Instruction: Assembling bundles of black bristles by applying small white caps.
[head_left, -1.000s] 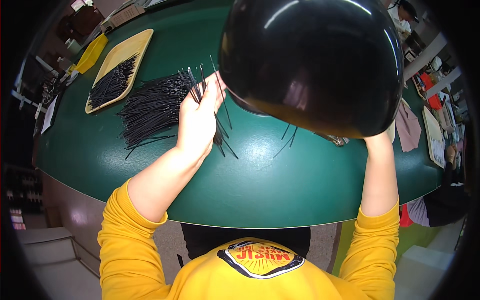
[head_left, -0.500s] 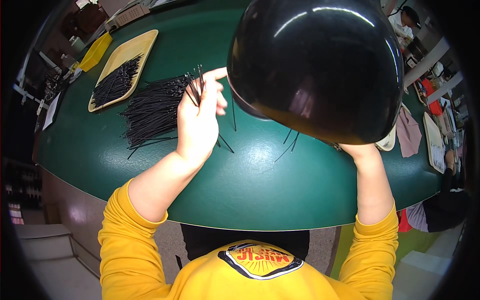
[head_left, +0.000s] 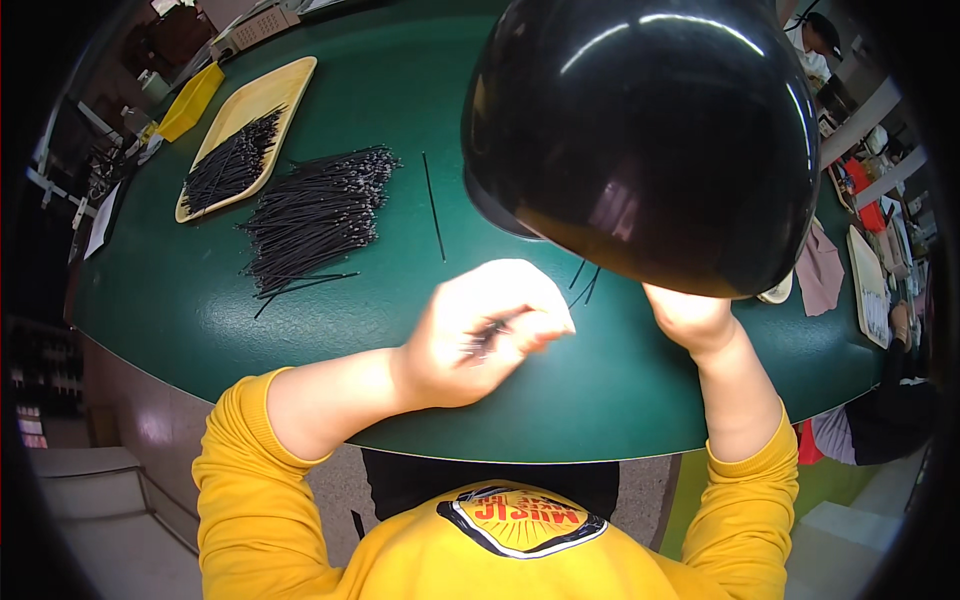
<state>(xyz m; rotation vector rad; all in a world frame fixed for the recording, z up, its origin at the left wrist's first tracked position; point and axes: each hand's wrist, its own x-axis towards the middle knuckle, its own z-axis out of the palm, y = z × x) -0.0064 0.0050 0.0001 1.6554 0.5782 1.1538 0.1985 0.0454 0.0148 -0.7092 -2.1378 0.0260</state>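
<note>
My left hand (head_left: 490, 335) is over the near middle of the green table, its fingers curled around a few thin black wires (head_left: 486, 340); motion blurs them. Under the rim of a large glossy black dome (head_left: 640, 140) is my right hand (head_left: 690, 318), its fingers hidden. Between the hands, a few black wires (head_left: 588, 287) stick out below the dome's edge. One lone wire (head_left: 433, 205) lies on the table left of the dome. Farther left is a wide pile of black wires (head_left: 320, 215) with small shiny ends.
A pale yellow tray (head_left: 285, 85) at the far left holds more black wires, beside a yellow bin (head_left: 192, 103). On the right lie a pink cloth (head_left: 818, 270) and a pale tray (head_left: 868, 285). Other people are at the right side. The green table's (head_left: 540, 420) near edge curves before me.
My left hand has moved right and nearer to me with its wires, leaving the pile and the lone wire uncovered. The right hand has shifted slightly left under the dome.
</note>
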